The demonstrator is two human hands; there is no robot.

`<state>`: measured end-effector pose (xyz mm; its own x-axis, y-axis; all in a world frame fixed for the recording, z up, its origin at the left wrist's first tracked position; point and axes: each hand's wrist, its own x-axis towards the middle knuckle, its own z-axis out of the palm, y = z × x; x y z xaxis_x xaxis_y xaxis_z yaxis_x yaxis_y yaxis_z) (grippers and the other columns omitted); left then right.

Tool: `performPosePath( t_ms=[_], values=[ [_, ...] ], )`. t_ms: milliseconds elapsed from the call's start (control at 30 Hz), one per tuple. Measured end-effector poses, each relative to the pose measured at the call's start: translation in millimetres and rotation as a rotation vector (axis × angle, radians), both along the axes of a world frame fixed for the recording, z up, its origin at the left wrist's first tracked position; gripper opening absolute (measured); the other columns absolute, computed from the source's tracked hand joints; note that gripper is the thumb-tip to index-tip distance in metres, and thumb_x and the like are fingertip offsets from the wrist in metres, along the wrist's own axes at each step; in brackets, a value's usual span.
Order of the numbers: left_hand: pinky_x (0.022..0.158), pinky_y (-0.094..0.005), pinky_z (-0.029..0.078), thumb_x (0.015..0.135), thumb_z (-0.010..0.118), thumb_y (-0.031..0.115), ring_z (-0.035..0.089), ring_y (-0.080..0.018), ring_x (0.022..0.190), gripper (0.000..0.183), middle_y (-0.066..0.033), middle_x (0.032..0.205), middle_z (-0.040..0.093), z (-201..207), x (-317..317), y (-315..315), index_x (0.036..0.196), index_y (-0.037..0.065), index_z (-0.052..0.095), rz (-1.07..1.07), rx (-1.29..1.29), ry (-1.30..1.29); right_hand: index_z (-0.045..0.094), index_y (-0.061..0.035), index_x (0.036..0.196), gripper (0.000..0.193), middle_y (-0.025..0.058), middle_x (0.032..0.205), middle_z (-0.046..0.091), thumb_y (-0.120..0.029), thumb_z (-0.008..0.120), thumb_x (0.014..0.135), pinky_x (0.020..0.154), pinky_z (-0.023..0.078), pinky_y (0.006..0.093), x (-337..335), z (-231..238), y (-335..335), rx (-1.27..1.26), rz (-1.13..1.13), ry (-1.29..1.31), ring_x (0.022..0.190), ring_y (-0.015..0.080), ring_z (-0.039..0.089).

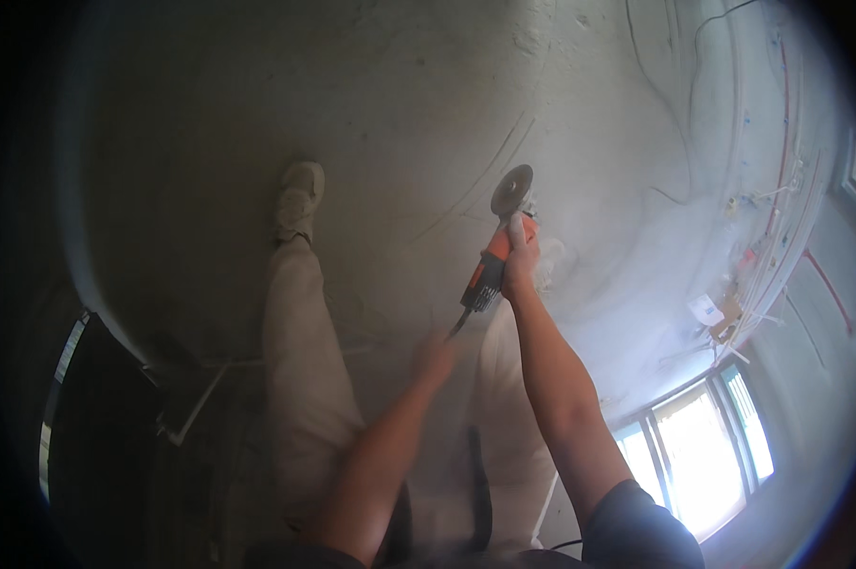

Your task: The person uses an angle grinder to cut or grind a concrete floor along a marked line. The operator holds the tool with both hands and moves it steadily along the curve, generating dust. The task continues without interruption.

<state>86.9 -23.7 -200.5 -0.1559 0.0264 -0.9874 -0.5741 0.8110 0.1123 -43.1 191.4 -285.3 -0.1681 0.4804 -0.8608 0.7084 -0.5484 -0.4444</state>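
My right hand [520,258] is wrapped round the orange head end of an angle grinder [490,270], thumb along its top. The grinder's round disc [512,189] points away from me, above the concrete floor. Its dark rear body slants down to the left, and a black power cord [460,322] leaves that end. My left hand [435,361] is at the cord, just behind the grinder. Motion smears its fingers, so I cannot see whether they grip the cord.
Grey concrete floor [390,133] spreads ahead, with scored lines [480,180] left of the disc. My shoe [300,194] stands at the left; dust hazes the right side. Loose cables [674,114], a small cardboard piece [727,321] and debris lie toward the right wall, near a bright window [698,455].
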Motion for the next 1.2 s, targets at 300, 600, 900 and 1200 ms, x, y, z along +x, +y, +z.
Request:
performPosePath(
  t_ms=[300,600,900,1200],
  values=[
    [0.098,-0.0532,0.055,0.103,0.058,0.031,0.073,-0.0420,0.114,0.039,-0.0265,0.119,0.076,3.2,133.0,-79.4,0.116,-0.002,0.075,-0.602,0.614,-0.347,0.065,-0.0009,0.132,0.054,0.0096,0.122,0.068,-0.042,0.076,0.099,0.094,0.054,0.0360,39.8,61.1,-45.8,0.092,-0.018,-0.092,0.104,0.0190,0.066],
    [0.101,-0.0391,0.050,0.089,0.076,0.023,0.063,-0.0260,0.112,0.047,-0.0148,0.125,0.069,3.4,111.2,-137.7,0.129,0.000,0.065,0.081,0.039,-0.474,0.068,-0.0039,0.126,0.054,0.0066,0.114,0.071,-0.045,0.080,0.094,0.094,0.053,0.0350,136.2,5.6,-95.7,0.024,-0.135,-0.004,0.104,0.0170,0.067],
    [0.103,-0.0400,0.051,0.077,0.083,0.016,0.064,-0.0309,0.129,0.082,-0.0196,0.137,0.065,-41.4,4.3,-60.9,0.147,-0.003,0.044,0.104,0.123,-0.026,0.070,-0.0034,0.125,0.052,0.0068,0.111,0.073,-0.043,0.080,0.094,0.084,0.055,0.0345,181.4,-48.7,-160.1,-0.198,-0.306,-0.021,0.093,0.0169,0.069],
    [0.090,-0.0517,0.056,0.081,0.087,0.044,0.072,-0.0460,0.110,0.067,-0.0295,0.116,0.073,-64.2,-0.8,-34.7,0.117,-0.005,0.059,-0.436,-0.207,0.154,0.073,-0.0014,0.123,0.053,0.0097,0.108,0.075,-0.047,0.075,0.096,0.087,0.054,0.0374,170.7,-79.5,-195.3,-0.109,-0.290,-0.026,0.096,0.0200,0.071]
  ],
)
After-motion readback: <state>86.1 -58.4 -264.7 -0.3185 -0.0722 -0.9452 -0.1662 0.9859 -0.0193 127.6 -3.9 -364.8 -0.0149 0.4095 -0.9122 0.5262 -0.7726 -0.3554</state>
